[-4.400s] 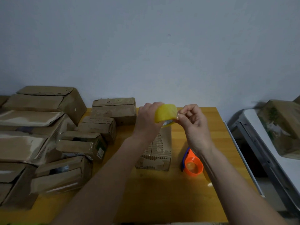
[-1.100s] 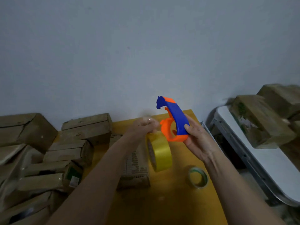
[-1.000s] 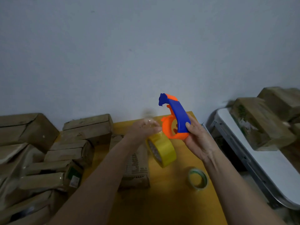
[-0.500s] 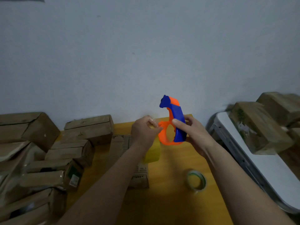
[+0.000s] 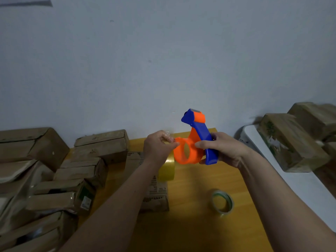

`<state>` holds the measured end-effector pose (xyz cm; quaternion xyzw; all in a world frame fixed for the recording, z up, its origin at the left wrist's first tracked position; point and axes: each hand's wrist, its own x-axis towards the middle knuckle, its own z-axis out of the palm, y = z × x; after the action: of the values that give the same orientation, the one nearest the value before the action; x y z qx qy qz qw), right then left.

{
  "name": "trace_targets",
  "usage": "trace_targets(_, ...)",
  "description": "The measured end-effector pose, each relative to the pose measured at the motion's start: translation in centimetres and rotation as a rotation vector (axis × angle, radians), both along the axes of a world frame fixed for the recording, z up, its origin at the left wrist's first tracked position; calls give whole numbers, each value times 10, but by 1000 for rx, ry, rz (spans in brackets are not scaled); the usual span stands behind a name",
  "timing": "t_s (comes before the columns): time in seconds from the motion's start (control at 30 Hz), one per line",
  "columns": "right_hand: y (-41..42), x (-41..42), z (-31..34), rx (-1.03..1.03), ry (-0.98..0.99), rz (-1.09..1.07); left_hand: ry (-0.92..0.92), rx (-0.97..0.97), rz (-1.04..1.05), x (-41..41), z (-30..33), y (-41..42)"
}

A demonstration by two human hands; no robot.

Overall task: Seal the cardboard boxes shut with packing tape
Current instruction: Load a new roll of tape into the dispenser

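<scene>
My right hand [image 5: 222,149] grips the blue handle of an orange and blue tape dispenser [image 5: 195,142], held upright above the table. My left hand [image 5: 157,146] holds a yellow roll of packing tape [image 5: 167,170] beside the dispenser's orange hub, its fingertips pinching the clear loose end of the tape at the hub's left edge. Under my left forearm a small cardboard box [image 5: 154,193] lies on the yellow table [image 5: 190,224], partly hidden.
Several cardboard boxes [image 5: 101,146] are piled along the table's left side and back. A small, nearly used-up tape roll [image 5: 222,202] lies flat at the right. To the right stands a white table [image 5: 291,182] with more boxes [image 5: 289,142].
My hands have come together: the yellow roll swung in against the dispenser's orange hub. Earlier, the dispenser lay on the table and both hands worked the roll.
</scene>
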<state>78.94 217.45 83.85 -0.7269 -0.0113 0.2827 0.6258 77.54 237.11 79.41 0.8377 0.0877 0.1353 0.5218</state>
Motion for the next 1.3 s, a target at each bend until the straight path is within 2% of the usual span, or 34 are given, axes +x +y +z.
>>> trace_targets(0.1, -1, 2, -5, 76, -50, -111, 23, -41, -47, -2, 3, 4)
trace_targets(0.2, -2, 4, -11, 13, -157, -223, 43, -28, -142, -5, 5, 11)
trace_targets(0.27, 0, 2, -17, -75, -231, -224, 1, -19, -240, -9, 7, 14)
trace_targets(0.37, 5, -5, -27, -92, -313, -199, -64, -49, -301, -11, 14, 14)
trace_targets(0.5, 7, -13, -37, -109, -367, -207, -130, -111, -236, -7, 22, 14)
trace_targets(0.67, 10, -21, -38, -138, -421, -143, -163, -95, -94, -4, 22, 13)
trace_targets(0.83, 8, -23, -37, -176, -487, -110, -174, -17, -50, -1, 20, 12)
trace_targets(1.03, 7, -21, -30, -216, -500, -49, -210, -98, -41, -2, 25, 8)
trace_targets(1.2, 9, -23, -26, -163, -489, -6, -253, -111, 40, -2, 26, 5)
trace_targets(1.3, 17, -26, -25, -139, -508, -78, -296, -68, 118, -1, 24, 2)
